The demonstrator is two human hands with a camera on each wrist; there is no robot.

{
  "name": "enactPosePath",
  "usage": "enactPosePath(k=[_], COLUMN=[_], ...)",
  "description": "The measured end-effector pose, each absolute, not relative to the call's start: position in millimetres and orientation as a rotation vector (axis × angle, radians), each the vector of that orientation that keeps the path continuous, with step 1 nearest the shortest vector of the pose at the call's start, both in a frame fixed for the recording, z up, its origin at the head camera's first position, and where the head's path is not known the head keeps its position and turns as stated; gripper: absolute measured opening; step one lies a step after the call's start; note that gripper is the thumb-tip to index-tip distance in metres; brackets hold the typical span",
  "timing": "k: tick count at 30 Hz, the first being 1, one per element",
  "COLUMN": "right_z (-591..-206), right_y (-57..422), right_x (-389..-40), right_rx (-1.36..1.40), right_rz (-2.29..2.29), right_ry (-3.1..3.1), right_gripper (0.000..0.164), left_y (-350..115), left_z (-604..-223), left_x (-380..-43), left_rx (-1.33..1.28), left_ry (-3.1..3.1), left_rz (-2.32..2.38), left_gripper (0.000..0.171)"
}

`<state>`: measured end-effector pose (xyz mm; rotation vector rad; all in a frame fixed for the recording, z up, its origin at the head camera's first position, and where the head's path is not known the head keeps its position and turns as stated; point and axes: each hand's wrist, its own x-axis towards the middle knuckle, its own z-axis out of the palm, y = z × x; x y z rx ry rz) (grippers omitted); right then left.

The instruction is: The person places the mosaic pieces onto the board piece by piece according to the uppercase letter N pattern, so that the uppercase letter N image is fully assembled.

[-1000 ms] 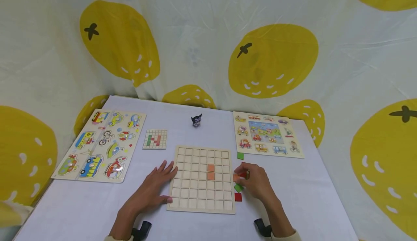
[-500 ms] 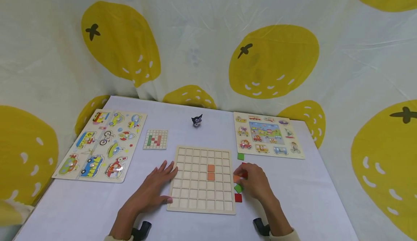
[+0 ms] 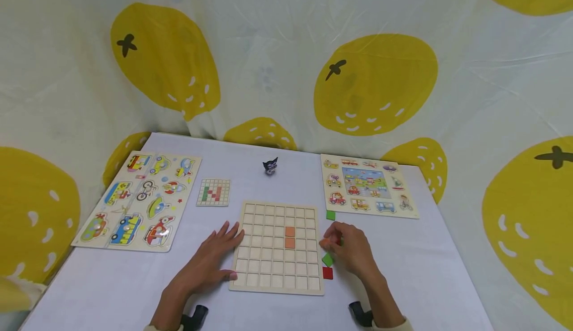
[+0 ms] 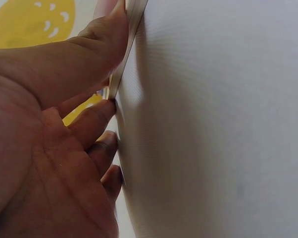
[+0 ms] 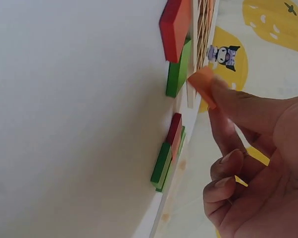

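By the near right corner of the wooden grid board (image 3: 270, 266): red tile (image 3: 328, 273), then green tile (image 3: 328, 260). Your left hand (image 3: 217, 251), fingers apart, touches its left edge; by its right edge your right hand (image 3: 351, 246) pinches an orange tile (image 5: 203, 82). Two orange tiles (image 3: 290, 232) sit in the grid. Beyond: pattern card (image 3: 213, 192), vehicle puzzles (image 3: 139, 199) toward the worktop's (image 3: 291, 186) left and right edges, figurine (image 3: 270, 165) near the far edge.

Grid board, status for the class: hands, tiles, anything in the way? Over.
Left hand touches grid board, left edge. Right hand pinches orange tile near right edge. Two orange squares set in grid board. No obstruction seen.
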<state>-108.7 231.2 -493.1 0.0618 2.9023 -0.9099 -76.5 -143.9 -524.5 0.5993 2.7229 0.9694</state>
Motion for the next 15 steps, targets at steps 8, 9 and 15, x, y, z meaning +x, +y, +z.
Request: enactPosePath(k=[8, 9, 15], right_z=[-491.9, -492.1, -495.6], right_y=[216.8, 214.2, 198.6], right_x=[-101.1, -99.9, -94.2], right_rx=[0.051, 0.035, -0.052], right_rz=[-1.111, -1.12, -1.109], right_ry=[2.826, 2.822, 2.793], right_gripper=[0.021, 0.022, 0.021], left_y=[-142.8, -142.7, -142.4], left_z=[-522.0, -522.2, -522.2], left_x=[-76.4, -76.5, -76.4], left_rx=[0.58, 0.577, 0.565], left_ry=[2.714, 2.713, 2.708], left_rz=[0.962, 0.96, 0.962], left_gripper=[0.101, 0.101, 0.102])
